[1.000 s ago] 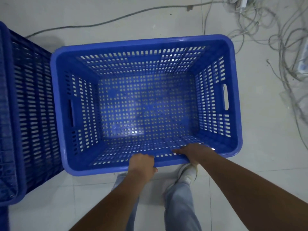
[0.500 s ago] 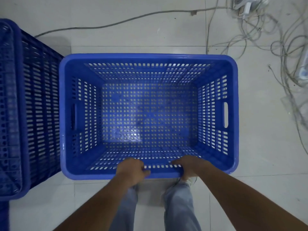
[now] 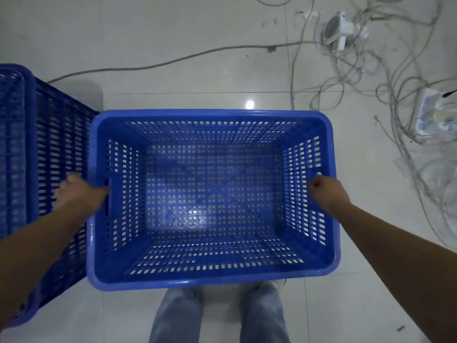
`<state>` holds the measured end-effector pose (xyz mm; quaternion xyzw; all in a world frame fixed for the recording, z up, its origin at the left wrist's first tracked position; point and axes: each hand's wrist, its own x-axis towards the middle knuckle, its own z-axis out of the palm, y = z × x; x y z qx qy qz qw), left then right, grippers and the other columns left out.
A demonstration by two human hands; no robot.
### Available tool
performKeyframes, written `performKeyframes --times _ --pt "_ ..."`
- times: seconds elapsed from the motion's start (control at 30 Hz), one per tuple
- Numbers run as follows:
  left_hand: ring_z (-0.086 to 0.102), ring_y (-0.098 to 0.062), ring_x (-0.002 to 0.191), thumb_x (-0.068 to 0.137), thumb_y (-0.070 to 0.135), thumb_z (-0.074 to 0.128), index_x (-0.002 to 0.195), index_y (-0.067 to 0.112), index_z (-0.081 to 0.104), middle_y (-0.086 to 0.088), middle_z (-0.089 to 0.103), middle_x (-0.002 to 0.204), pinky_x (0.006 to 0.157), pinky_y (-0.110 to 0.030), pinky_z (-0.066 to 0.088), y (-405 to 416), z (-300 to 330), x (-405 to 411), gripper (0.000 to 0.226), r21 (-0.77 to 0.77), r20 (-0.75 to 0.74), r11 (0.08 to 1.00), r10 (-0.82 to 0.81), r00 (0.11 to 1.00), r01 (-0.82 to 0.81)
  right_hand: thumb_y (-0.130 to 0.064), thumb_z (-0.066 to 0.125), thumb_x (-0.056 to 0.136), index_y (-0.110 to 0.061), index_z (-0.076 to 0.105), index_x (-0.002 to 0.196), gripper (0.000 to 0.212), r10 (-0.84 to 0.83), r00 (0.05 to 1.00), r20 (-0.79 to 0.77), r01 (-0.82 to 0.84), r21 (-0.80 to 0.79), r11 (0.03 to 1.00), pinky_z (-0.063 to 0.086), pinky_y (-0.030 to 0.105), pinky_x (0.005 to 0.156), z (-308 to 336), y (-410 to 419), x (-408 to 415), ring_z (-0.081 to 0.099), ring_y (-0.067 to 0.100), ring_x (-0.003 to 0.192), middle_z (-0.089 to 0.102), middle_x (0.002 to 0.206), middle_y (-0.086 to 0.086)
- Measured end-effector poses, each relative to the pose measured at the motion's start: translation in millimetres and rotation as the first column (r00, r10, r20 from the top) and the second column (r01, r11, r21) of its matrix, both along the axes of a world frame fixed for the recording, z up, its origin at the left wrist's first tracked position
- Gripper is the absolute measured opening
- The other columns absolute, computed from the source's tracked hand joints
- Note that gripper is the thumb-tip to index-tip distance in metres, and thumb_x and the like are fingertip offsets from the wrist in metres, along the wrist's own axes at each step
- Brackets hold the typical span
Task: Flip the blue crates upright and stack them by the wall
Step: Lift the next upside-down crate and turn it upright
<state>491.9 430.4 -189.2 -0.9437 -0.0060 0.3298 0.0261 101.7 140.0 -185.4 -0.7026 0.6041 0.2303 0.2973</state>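
Underfoot: pale glossy floor tiles (image 3: pixel 173 33), a bright light reflection just beyond the far rim of the upright crate.
Upright crate: blue perforated plastic crate (image 3: pixel 212 280), open side up, standing on the tiles directly ahead of the legs; slotted walls, holed base, a handle slot in each short wall.
Second crate: blue slotted crate (image 3: pixel 44 149) at the left edge, bigger in view and partly cut off, its slatted side just beside the upright crate's left wall; whether touching, cannot tell.
Left hand: left hand (image 3: pixel 76 191) at the outer face of the left short wall, level with the handle slot, blurred; fingertips reach to the slot, but whether curled through it or merely touching, cannot tell.
Right hand: right hand (image 3: pixel 326 191) at the right short wall, fingers curled over the rim and handle slot, gripping the upright crate there.
Arms: both bare forearms spread wide, one to each short side.
Legs: light blue jeans (image 3: pixel 178 315) below the near rim, a pale shoe (image 3: pixel 274 284) peeking out at that rim.
Upper right: tangle of grey-white cables (image 3: pixel 385 78) on the tiles, a white plug adapter (image 3: pixel 338 30) among them, a white power strip (image 3: pixel 430 112) near the right edge; one long cable (image 3: pixel 173 61) running leftward behind both crates.
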Motion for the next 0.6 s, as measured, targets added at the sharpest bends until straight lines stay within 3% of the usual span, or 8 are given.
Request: performKeyframes --times 0.1,0.17,0.27,0.37,0.5,0.6 --pt "0.040 -0.046 0.129 0.086 0.032 0.066 0.153 0.008 0.003 -0.022 0.030 0.152 0.102 -0.057 0.041 5 -16 0 0.095 -0.042 -0.182 0.972 0.219 0.959 -0.230 -0.014 0.050 0.089 0.002 0.059 0.103 0.023 -0.179 0.983 -0.036 0.177 -0.060 0.982 0.048 0.042 0.080 -9 -7 -11 0.059 0.040 0.095 0.062 0.106 0.025" --pt "0.036 -0.045 0.133 0.086 0.027 0.068 0.153 0.010 -0.001 -0.019 0.024 0.155 0.104 -0.055 0.038 8 -25 -8 0.097 -0.084 -0.198 0.953 0.271 0.942 -0.292 -0.015 0.057 0.085 0.005 0.051 0.115 0.037 -0.330 0.943 -0.039 0.323 -0.125 0.938 0.048 0.046 0.086 -17 -4 -17 0.055 0.043 0.106 0.055 0.118 0.027" --pt "0.035 -0.043 0.134 0.086 0.024 0.067 0.153 0.013 0.003 -0.016 0.024 0.155 0.107 -0.056 0.034 18 -34 -11 0.093 -0.210 -0.183 0.896 0.358 0.915 -0.392 -0.017 0.061 0.084 0.007 0.040 0.126 0.053 -0.465 0.884 -0.050 0.439 -0.250 0.863 0.040 0.051 0.097 -26 3 -15 0.040 0.043 0.123 0.039 0.133 0.025" --pt "0.052 -0.042 0.111 0.086 0.027 0.067 0.151 0.011 0.020 -0.017 0.040 0.147 0.104 -0.054 0.039 29 -37 -6 0.082 -0.244 -0.243 0.835 0.439 0.865 -0.492 -0.023 0.061 0.087 0.004 0.031 0.134 0.062 -0.528 0.842 -0.106 0.487 -0.271 0.830 0.034 0.049 0.102 -32 6 -11 0.033 0.039 0.129 0.035 0.139 0.022" --pt "0.054 -0.039 0.117 0.090 0.026 0.063 0.138 0.005 0.046 -0.016 0.052 0.138 0.096 -0.049 0.046 36 -36 -3 0.055 -0.273 -0.321 0.785 0.471 0.822 -0.556 -0.024 0.062 0.085 -0.001 0.035 0.132 0.058 -0.646 0.760 0.066 0.649 -0.079 0.756 0.047 0.049 0.091 -39 4 -15 0.052 0.041 0.110 0.050 0.127 0.022" --pt "0.054 -0.035 0.120 0.090 0.029 0.062 0.139 0.008 0.046 -0.014 0.053 0.138 0.099 -0.048 0.045 32 -22 -7 0.056 -0.285 -0.384 0.723 0.515 0.766 -0.630 -0.025 0.065 0.084 0.001 0.040 0.132 0.059 -0.725 0.679 0.115 0.727 0.030 0.686 0.046 0.041 0.078 -26 -5 -17 0.055 0.035 0.083 0.056 0.094 0.016"
